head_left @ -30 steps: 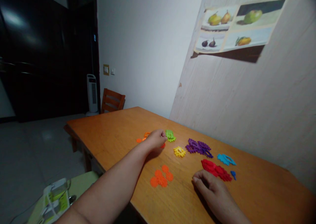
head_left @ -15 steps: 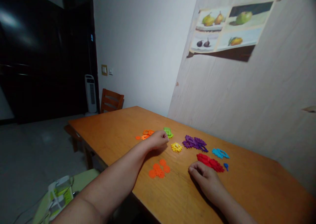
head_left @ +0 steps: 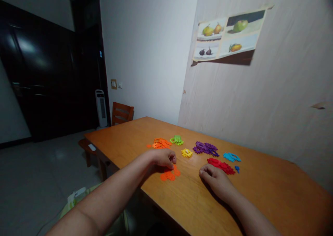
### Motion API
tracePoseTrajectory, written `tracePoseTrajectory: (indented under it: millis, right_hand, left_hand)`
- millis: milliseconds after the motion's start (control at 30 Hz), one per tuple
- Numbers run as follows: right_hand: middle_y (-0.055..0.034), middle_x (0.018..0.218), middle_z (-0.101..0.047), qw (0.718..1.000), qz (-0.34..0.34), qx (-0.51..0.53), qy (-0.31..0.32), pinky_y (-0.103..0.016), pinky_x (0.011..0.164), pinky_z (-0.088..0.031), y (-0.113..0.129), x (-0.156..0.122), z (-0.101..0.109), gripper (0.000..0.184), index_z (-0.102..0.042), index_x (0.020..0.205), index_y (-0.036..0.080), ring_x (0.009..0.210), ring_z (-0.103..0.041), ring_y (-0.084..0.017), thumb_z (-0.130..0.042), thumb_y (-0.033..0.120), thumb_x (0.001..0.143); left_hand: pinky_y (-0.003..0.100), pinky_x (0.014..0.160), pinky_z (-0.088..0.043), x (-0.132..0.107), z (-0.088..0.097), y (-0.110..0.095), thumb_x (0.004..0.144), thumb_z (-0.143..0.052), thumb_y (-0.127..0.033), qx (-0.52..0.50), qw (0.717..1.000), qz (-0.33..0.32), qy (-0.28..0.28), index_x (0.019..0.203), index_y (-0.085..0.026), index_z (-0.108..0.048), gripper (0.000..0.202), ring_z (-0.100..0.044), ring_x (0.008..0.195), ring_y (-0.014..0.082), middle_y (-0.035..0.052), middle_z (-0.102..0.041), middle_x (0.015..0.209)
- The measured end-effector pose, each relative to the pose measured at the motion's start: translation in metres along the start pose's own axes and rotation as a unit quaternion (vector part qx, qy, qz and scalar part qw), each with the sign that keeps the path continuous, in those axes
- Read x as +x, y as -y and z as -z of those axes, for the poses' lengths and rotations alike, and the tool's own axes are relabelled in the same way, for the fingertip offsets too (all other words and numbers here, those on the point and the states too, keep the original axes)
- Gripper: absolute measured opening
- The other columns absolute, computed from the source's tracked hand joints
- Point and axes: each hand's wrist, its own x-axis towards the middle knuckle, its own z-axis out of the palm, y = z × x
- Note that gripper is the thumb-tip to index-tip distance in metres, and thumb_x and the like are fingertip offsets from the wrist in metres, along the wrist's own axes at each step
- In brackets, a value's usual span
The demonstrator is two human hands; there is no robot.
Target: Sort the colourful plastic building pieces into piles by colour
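My left hand (head_left: 164, 158) is over the near pile of flat orange discs (head_left: 169, 176). Its fingers are curled into a pinch, with the tips down at the pile's far edge; anything between them is hidden. On the table's near side rests my right hand (head_left: 213, 177), fingers curled and thumb against them, just in front of the red toothed pieces (head_left: 221, 165). What it may hold cannot be seen. A second orange heap (head_left: 161, 143) of toothed pieces lies beyond my left hand. Between the hands, farther back, is a small yellow stack (head_left: 186, 153).
Green pieces (head_left: 177, 140), a purple heap (head_left: 205, 148), light blue pieces (head_left: 231, 157) and a small dark blue piece (head_left: 237, 169) lie on the wooden table (head_left: 125, 139). A wall (head_left: 145, 73) borders its far side. A chair (head_left: 122, 113) stands at the far left end.
My left hand has moved back toward me, from beside the green pieces and far orange heap to the near orange discs. My right hand has stayed in place. The camera view has shifted slightly.
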Motion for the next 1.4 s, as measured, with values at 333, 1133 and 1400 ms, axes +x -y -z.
tracePoseTrajectory:
  millis: [333,1133,1400]
  right_hand:
    - [0.0008,0.071,-0.062,1.0,0.001,0.013,0.0,-0.028,0.065,-0.041,-0.006,0.002,-0.003,0.022,-0.061,0.076,0.02,0.07,-0.056,-0.017,-0.054,0.04,0.083]
    - [-0.0003,0.074,-0.061,1.0,0.0,0.015,0.008,-0.029,0.069,-0.042,-0.008,0.003,-0.003,0.025,-0.059,0.076,0.021,0.075,-0.057,-0.019,-0.051,0.042,0.086]
    - [0.0005,0.072,-0.06,1.0,-0.006,0.017,0.013,-0.027,0.063,-0.038,-0.015,0.005,-0.004,0.025,-0.06,0.076,0.021,0.069,-0.054,-0.017,-0.052,0.043,0.086]
  left_hand:
    - [0.021,0.054,-0.04,-0.005,-0.004,-0.008,0.064,-0.071,-0.02,0.01,0.999,0.042,-0.007,0.085,-0.019,-0.06,0.024,-0.054,0.061,0.0118,-0.0038,-0.06,0.071]
    - [0.018,0.053,-0.036,0.009,0.024,0.012,0.076,-0.056,-0.008,-0.161,0.922,0.069,-0.345,0.081,-0.018,-0.05,0.012,-0.051,0.059,0.0089,-0.0029,-0.053,0.067]
    - [0.021,0.054,-0.04,-0.025,-0.013,-0.012,0.073,-0.072,-0.027,-0.07,0.996,-0.049,-0.023,0.09,-0.017,-0.062,0.022,-0.055,0.061,0.0104,-0.001,-0.062,0.077]
